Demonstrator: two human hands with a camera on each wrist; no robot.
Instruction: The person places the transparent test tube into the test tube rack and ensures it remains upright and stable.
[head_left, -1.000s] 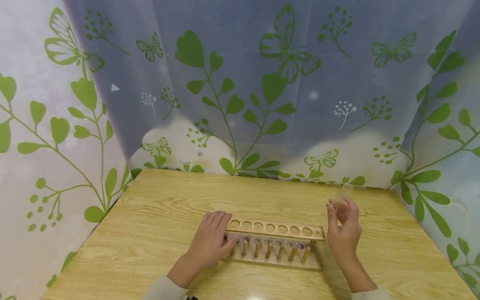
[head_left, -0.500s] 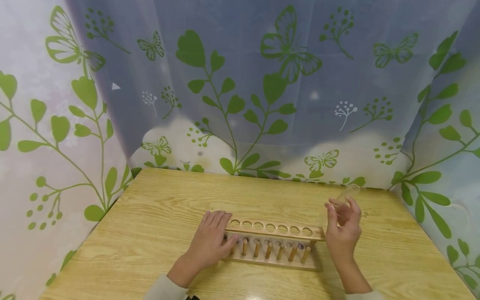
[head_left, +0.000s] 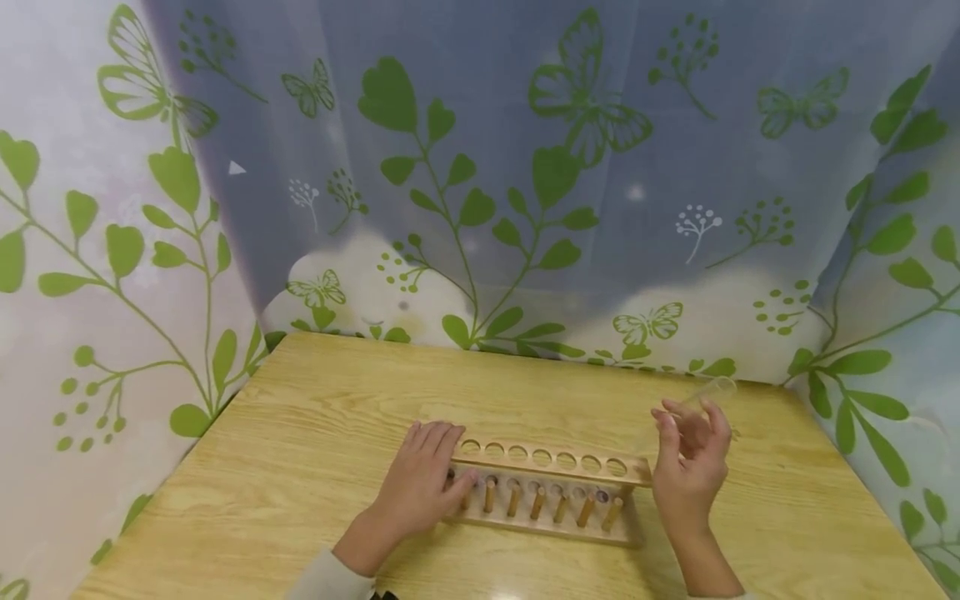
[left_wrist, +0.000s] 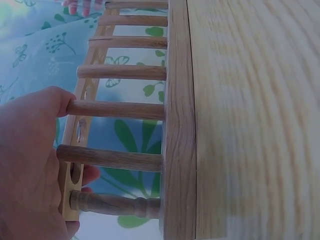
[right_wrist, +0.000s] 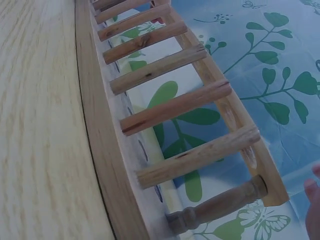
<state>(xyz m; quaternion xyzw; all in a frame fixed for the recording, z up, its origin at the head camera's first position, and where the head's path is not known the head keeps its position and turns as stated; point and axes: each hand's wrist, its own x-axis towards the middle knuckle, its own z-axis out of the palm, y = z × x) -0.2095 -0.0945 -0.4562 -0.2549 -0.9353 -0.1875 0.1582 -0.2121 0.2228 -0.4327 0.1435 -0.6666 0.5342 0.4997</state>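
A wooden test tube rack (head_left: 555, 535) stands on the table, with a row of round holes along its top bar and upright pegs along the base. My left hand (head_left: 416, 479) grips the rack's left end, thumb in front and fingers over the top bar. In the left wrist view, that thumb (left_wrist: 59, 100) lies against a peg tip by the bar. Just off the rack's right end, my right hand (head_left: 692, 467) pinches a clear glass test tube (head_left: 722, 388), tilted with its upper end pointing right and away. The right wrist view catches only fingertips (right_wrist: 313, 192) at its edge.
The light wood table (head_left: 337, 392) reaches back to a hanging curtain (head_left: 480, 250) printed with green leaves and butterflies. More printed cloth (head_left: 112, 333) encloses the left side, and similar cloth the right. A row of wooden pegs (right_wrist: 175, 107) fills the right wrist view.
My right hand has shifted slightly right, and the test tube's upper end has swung right and become clearer. The left hand and rack have stayed in place.
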